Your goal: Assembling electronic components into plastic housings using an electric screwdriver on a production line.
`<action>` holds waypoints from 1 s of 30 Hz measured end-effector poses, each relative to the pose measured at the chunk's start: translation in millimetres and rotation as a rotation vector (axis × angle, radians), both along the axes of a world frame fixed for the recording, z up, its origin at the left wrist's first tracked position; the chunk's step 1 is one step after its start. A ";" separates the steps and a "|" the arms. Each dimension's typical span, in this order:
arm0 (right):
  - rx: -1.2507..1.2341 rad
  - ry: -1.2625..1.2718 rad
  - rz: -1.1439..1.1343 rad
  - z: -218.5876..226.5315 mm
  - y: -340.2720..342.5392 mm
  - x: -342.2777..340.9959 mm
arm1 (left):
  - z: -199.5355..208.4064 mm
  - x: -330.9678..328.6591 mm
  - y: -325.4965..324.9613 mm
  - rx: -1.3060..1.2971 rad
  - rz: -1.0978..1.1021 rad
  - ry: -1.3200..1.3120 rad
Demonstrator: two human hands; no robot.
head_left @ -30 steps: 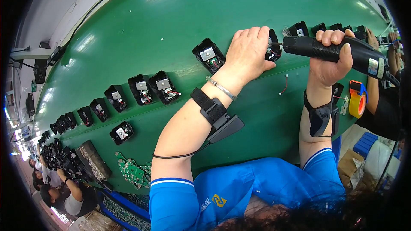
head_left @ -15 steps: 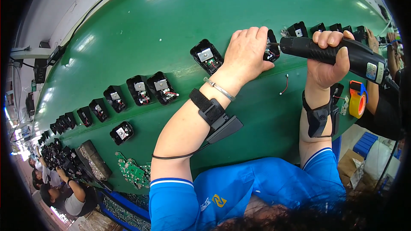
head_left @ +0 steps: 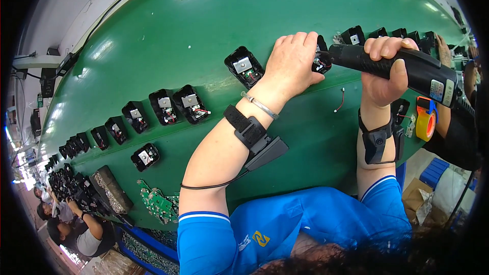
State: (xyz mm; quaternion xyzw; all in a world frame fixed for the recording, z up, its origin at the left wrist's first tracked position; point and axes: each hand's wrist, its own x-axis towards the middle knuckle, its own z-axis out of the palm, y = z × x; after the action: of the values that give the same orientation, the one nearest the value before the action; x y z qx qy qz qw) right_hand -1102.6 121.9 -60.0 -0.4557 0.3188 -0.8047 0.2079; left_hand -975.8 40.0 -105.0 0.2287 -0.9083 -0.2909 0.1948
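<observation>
My right hand is wrapped around a black electric screwdriver, which lies almost level and points left. Its tip reaches into an open black plastic housing; the exact contact spot is too small to make out. My left hand grips that housing from the left and covers much of it. Just left of my left wrist sits another black housing with a metal plate, a small board and wires inside. Below the worked housing, a short red-and-white wire lead lies apart on the green bench.
A row of similar housings runs leftward along the bench ledge, and more stand at right. Green circuit boards and a foam-like block lie at lower left. A yellow-orange tape roll stands at right. Co-workers sit at both sides.
The screwdriver and my right hand have shifted slightly left, bringing the tip further into the housing. My left hand holds nearly the same place.
</observation>
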 end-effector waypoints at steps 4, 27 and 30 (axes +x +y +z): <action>-0.038 0.056 0.091 1.5 -4.4 0.8 | -0.8 0.2 -1.9 0.031 -0.017 -0.011; 0.119 -0.207 0.166 36.9 110.4 4.5 | 80.7 123.6 32.1 -0.141 -0.041 -0.169; 0.142 -0.484 0.212 36.9 102.7 37.0 | 73.3 156.6 77.6 0.182 0.015 -0.173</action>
State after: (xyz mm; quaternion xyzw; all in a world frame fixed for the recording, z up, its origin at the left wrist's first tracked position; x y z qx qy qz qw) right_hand -1065.6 224.6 -23.2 -0.2651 0.2659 -0.8394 0.3929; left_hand -819.2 117.6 -31.7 0.2766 -0.8899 -0.3496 0.0963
